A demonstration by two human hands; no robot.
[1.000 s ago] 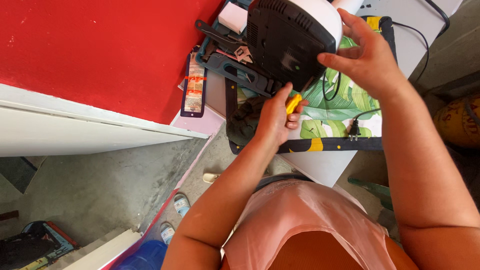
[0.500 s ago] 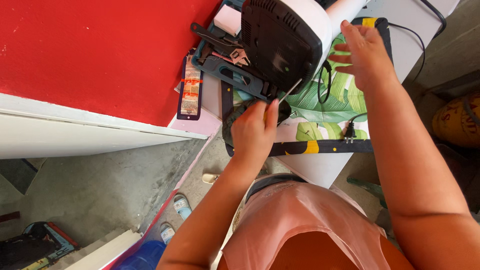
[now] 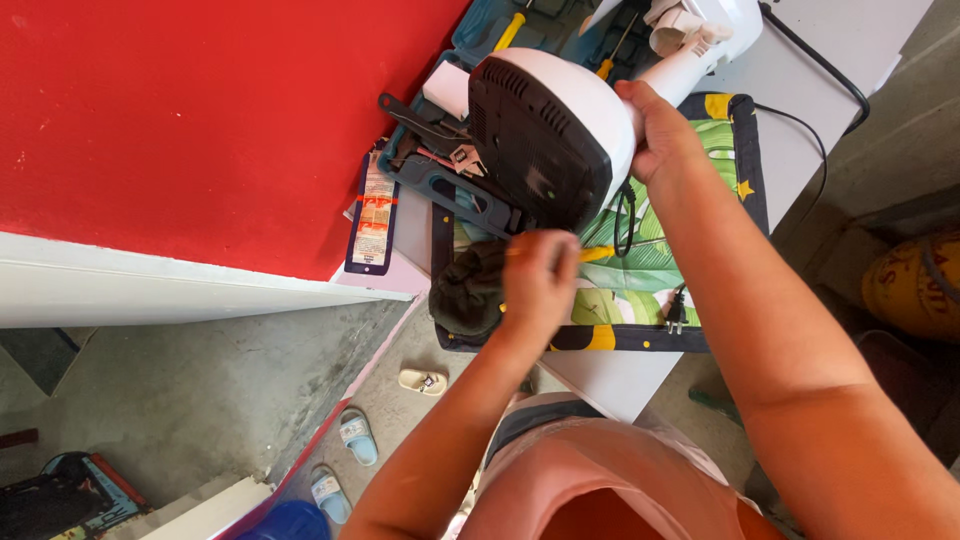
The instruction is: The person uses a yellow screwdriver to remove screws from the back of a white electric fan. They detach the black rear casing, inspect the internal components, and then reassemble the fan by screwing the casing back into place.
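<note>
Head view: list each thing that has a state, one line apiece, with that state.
Fan housing: tilted on the mat, dark vented back facing up.
Right hand: gripping the housing's white edge.
Left hand: closed on a yellow-handled tool, blurred.
Toolbox: open, tools inside.
Plug: unplugged, lying on the mat.
Dark cloth: crumpled on the mat's corner.

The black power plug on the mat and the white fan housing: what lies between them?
In the head view, between the plug and housing, lie the leaf-print mat and looped black cord.
</note>
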